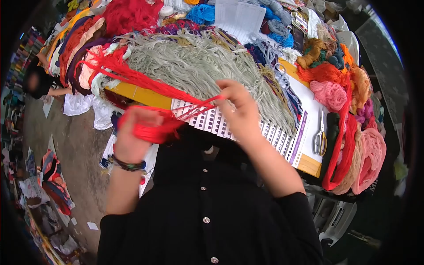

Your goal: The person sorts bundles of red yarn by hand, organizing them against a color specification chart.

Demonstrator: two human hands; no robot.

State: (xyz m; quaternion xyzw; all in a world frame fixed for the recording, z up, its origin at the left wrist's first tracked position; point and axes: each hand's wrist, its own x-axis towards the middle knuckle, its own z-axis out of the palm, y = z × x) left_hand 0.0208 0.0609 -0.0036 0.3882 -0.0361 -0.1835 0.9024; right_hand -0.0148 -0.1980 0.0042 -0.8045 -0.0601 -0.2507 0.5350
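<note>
Red yarn [152, 126] is wrapped in a loose bunch around my left hand [134, 145], whose fingers are closed on it and blurred by motion. My right hand [240, 112] pinches a few strands of the same red yarn, stretched between both hands. More red strands run back to the upper left, across a large heap of grey-green yarn [190, 62]. Beneath my hands, along the near table edge, lies a white card with rows of dark punched holes [212, 123]. Scissors [319, 140] with grey and yellow handles lie to the right of it.
Skeins hang over the table's right end, among them a pink skein [371, 154]. A printed sheet [238, 20] lies at the back near blue yarn [201, 14]. On the left, a person [42, 81] stands by more skeins. White plastic bags [79, 104] hang below the left edge.
</note>
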